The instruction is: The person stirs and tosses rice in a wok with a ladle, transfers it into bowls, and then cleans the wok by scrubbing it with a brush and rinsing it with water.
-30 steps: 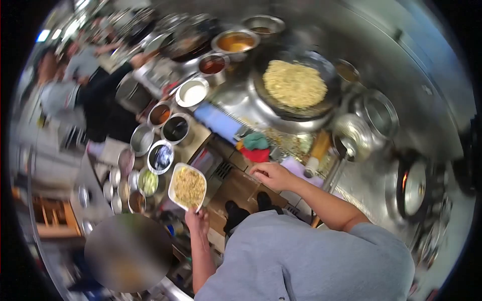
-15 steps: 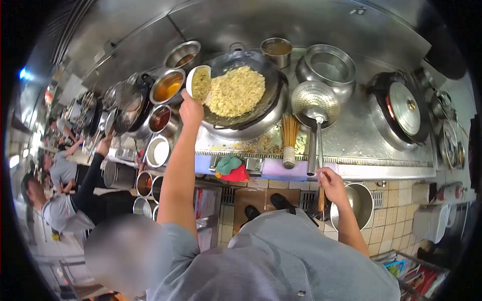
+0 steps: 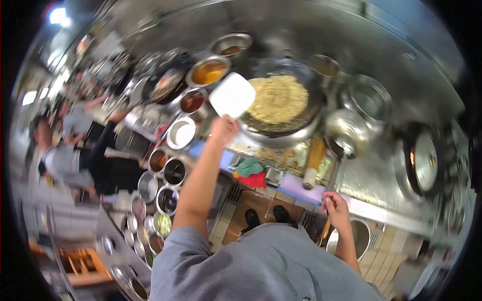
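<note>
Right hand [image 3: 335, 206] grips one ladle handle [image 3: 327, 228] at the near edge of the surface [image 3: 374, 175], well right of the wok [image 3: 281, 103]. Left hand [image 3: 223, 129] holds one white plate [image 3: 232, 95] by its lower edge, tilted bottom-up just above the hand, against the wok's left rim. Yellow rice [image 3: 277, 98] fills the wok.

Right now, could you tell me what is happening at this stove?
A person in a grey shirt stands at a steel cooking range. The left hand holds a white dish tipped up at the rim of the wok, which is full of fried rice. The right hand has its grip on a ladle handle low by the range front. Sauce bowls sit left of the wok.
</note>
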The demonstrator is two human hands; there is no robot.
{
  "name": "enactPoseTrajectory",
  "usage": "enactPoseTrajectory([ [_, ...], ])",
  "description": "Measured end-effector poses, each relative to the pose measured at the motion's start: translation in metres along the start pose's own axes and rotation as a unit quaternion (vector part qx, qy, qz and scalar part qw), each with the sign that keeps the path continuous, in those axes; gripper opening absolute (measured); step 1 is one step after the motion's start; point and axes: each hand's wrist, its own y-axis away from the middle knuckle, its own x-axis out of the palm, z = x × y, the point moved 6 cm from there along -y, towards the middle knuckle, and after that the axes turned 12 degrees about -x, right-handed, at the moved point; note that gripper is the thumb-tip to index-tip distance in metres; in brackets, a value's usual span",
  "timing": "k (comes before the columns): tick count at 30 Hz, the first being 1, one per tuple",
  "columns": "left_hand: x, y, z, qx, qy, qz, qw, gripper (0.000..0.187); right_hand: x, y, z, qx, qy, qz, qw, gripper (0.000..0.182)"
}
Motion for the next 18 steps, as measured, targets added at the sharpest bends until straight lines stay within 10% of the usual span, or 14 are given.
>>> enactPoseTrajectory([
  [2,-0.033,0.083,0.076,-0.183,0.324,-0.049,0.927,0.010,0.023,-0.035,0.005,-0.002,-0.024,0.072,0.997,0.016],
  [5,-0.080,0.221,0.172,-0.190,0.392,-0.122,0.892,0.007,0.063,-0.092,0.008,-0.043,-0.020,0.193,0.980,0.019],
  [10,-0.115,0.432,0.299,0.076,0.485,-0.280,0.825,0.022,0.167,-0.165,0.046,-0.126,0.006,0.387,0.914,0.021],
  [13,-0.104,0.541,0.347,0.187,0.490,-0.499,0.690,0.018,0.252,-0.170,0.071,-0.158,-0.017,0.496,0.854,0.023],
  [18,-0.077,0.656,0.397,0.413,0.528,-0.616,0.415,0.010,0.357,-0.100,0.113,-0.228,-0.050,0.630,0.741,0.023],
])
